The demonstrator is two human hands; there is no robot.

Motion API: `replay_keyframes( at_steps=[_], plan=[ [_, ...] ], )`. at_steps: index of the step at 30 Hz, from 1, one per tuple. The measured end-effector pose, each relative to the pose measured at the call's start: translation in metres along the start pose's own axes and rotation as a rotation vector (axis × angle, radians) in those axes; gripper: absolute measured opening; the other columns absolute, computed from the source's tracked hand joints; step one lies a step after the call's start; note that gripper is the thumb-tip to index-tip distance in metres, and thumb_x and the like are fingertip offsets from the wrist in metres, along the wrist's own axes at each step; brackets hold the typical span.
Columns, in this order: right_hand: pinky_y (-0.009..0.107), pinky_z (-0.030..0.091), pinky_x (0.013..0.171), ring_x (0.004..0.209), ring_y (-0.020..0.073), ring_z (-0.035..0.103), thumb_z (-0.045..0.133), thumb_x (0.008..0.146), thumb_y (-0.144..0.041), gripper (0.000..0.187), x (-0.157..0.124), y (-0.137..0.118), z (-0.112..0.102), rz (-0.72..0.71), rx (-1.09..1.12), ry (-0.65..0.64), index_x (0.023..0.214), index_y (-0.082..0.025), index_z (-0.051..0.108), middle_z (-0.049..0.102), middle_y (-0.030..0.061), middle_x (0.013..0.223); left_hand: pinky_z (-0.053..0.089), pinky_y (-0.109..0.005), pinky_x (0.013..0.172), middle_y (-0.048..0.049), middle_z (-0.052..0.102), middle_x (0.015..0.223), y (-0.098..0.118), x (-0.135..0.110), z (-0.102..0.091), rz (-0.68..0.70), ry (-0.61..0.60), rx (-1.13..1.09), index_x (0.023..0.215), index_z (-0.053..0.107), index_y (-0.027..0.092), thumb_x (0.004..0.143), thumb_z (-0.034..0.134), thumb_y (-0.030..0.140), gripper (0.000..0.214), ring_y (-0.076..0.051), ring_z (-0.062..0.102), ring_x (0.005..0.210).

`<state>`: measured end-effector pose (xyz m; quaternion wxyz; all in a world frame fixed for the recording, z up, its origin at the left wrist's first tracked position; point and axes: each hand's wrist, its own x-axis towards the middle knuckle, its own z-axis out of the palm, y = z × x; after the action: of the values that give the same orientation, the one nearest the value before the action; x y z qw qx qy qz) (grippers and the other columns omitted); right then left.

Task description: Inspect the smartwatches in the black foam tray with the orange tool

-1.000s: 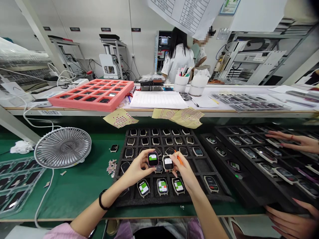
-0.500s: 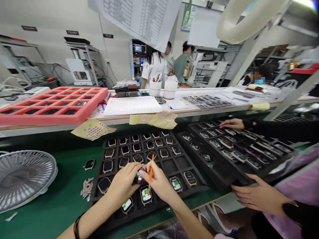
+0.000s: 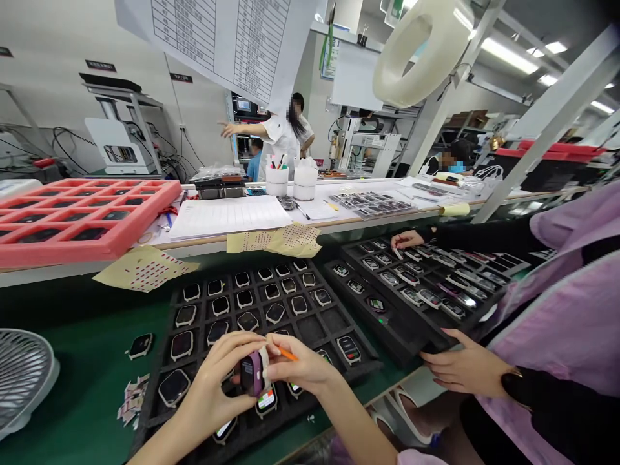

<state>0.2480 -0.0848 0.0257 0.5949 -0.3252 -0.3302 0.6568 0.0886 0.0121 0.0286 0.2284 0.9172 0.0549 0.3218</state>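
Note:
My left hand [image 3: 217,371] is closed around a purple-edged smartwatch [image 3: 250,373], its dark screen tilted to the left. Right behind it, between my hands, is a pale watch case [image 3: 264,367]; whether the two are joined I cannot tell. My right hand [image 3: 303,365] pinches a thin orange stick [image 3: 287,352] and its fingers touch the pale case. Both hands are above a black foam tray [image 3: 310,330] holding rows of smartwatches. Most screens there are dark; a lit watch [image 3: 266,400] with green and white shows just below my hands.
A co-worker's hand [image 3: 467,365] rests by a second black tray [image 3: 407,342] at right; their other hand [image 3: 407,240] reaches among its watches. A lone watch [image 3: 141,346], paper scraps [image 3: 133,400] and a grey basket [image 3: 26,381] lie left. A red foam tray [image 3: 145,219] sits on the shelf.
My hands have turned the watch so its purple side and the pale case show. The orange stick has gone from upright to slanting. The view has shifted right, and the co-worker's far hand now pinches something.

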Motion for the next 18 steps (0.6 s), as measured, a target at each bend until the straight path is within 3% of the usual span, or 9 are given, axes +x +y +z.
replay_keyframes(
  at_steps=[9, 14, 18],
  plan=[
    [0.016, 0.042, 0.056, 0.057, 0.0053, 0.046, 0.084, 0.057, -0.022, 0.047, -0.003, 0.001, 0.008, -0.055, 0.005, 0.035, 0.067, -0.02, 0.038, 0.047, -0.008, 0.065, 0.049, -0.04, 0.087, -0.0089, 0.063, 0.112, 0.009, 0.004, -0.002, -0.054, 0.004, -0.037, 0.112, 0.058, 0.023, 0.07, 0.064, 0.011, 0.045, -0.025, 0.058, 0.104],
    [0.023, 0.048, 0.062, 0.062, 0.0104, 0.057, 0.082, 0.057, -0.023, 0.05, -0.004, 0.004, 0.015, -0.075, -0.043, 0.096, 0.068, -0.022, 0.033, 0.05, -0.0077, 0.067, 0.048, -0.04, 0.087, -0.0094, 0.063, 0.11, 0.014, 0.005, -0.003, -0.076, 0.023, -0.096, 0.112, 0.059, 0.022, 0.069, 0.068, 0.014, 0.045, -0.024, 0.058, 0.101],
    [0.026, 0.049, 0.07, 0.065, 0.0112, 0.058, 0.081, 0.059, -0.022, 0.049, -0.004, 0.008, 0.016, -0.113, -0.049, 0.099, 0.067, -0.022, 0.033, 0.047, -0.0082, 0.066, 0.047, -0.039, 0.087, -0.0086, 0.064, 0.109, 0.013, 0.004, -0.002, -0.058, 0.034, -0.114, 0.113, 0.058, 0.022, 0.07, 0.07, 0.017, 0.045, -0.024, 0.058, 0.101]
  ],
)
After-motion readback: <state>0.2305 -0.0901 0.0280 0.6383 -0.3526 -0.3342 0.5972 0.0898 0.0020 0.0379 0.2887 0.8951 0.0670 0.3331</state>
